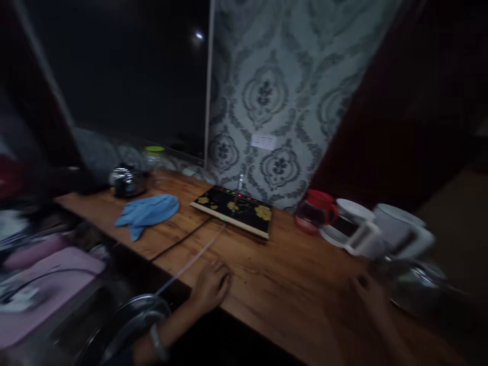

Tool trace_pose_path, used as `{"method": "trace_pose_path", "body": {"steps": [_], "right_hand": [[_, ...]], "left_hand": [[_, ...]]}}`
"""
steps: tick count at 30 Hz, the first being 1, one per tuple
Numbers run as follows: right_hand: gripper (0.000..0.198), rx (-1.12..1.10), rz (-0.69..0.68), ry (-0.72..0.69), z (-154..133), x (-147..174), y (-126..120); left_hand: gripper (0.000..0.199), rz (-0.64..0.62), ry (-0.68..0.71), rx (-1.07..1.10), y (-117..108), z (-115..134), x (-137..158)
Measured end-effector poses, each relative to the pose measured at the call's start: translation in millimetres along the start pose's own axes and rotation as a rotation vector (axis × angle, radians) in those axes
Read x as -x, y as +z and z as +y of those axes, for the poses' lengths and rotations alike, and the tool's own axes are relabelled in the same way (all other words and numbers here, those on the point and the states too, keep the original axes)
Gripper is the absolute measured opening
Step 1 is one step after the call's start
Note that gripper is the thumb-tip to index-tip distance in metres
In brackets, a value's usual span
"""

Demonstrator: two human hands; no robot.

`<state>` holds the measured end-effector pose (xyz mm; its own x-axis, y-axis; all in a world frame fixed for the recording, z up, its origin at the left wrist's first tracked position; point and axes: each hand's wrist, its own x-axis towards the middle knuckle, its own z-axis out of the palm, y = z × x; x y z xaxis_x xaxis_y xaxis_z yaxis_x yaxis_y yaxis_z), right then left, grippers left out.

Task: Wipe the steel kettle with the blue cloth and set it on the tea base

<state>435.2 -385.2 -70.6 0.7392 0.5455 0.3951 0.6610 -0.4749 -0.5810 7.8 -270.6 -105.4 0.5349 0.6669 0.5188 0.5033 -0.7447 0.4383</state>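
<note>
My left hand [212,285] rests at the front edge of the wooden tabletop [267,300], its fingers curled and nothing visible in them. A bracelet circles that wrist. At the right, my right hand [368,293] is dim and blurred over the tabletop, beside a clear glass lid or bowl [417,284]; its fingers do not show clearly. Beyond my left hand lies a flat black panel with gold flowers [244,207] and small lit lights. A pale cable [198,256] and a dark cable [181,240] run from its front edge.
A blue cloth [150,211], a shiny round object [127,180] and a yellow-lidded jar [154,156] are at the left. A red-handled jug [315,211] and two white-handled containers [348,223] line the right back. A metal pot [139,310] stands below the front edge.
</note>
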Motion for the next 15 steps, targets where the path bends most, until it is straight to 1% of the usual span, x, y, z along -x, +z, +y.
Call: {"method": "trace_pose_path", "body": {"steps": [1, 4, 5, 6, 8, 10, 12, 13, 15], "right_hand": [[0.023, -0.089, -0.089, 0.005, -11.6, 11.9, 11.4], [0.033, -0.33, -0.336, -0.053, -56.8, 57.5, 43.0], [0.036, -0.382, -0.384, -0.062, -73.0, 73.2, 51.4], [0.038, -0.426, -0.4, -0.073, -88.1, 87.9, 58.7], [0.039, -0.468, -0.452, -0.113, -111.7, 111.7, 70.0], [0.037, -0.463, -0.528, -0.152, -123.2, 126.7, 78.6], [0.036, -0.453, -0.582, -0.173, -123.8, 133.8, 86.2], [0.037, -0.45, -0.588, -0.177, -121.5, 135.1, 90.1], [0.039, -0.444, -0.547, -0.175, -115.0, 134.9, 98.1]], "left_hand": [[0.022, -0.004, -0.008, 0.005, 1.0, 0.2, 1.5], [0.02, 0.015, -0.031, 0.081, 3.2, -1.6, 5.9], [0.02, 0.018, -0.033, 0.12, 2.2, -2.7, 6.5], [0.021, 0.018, -0.035, 0.151, -0.3, -4.2, 6.4], [0.02, 0.023, -0.05, 0.165, -11.4, -10.4, 2.9], [0.019, 0.057, -0.1, 0.098, -30.7, -23.4, -5.0], [0.02, 0.111, -0.18, -0.003, -56.6, -45.8, -16.3], [0.021, 0.138, -0.221, -0.053, -70.9, -60.3, -22.8], [0.026, 0.184, -0.313, -0.159, -100.0, -94.7, -36.4]]}}
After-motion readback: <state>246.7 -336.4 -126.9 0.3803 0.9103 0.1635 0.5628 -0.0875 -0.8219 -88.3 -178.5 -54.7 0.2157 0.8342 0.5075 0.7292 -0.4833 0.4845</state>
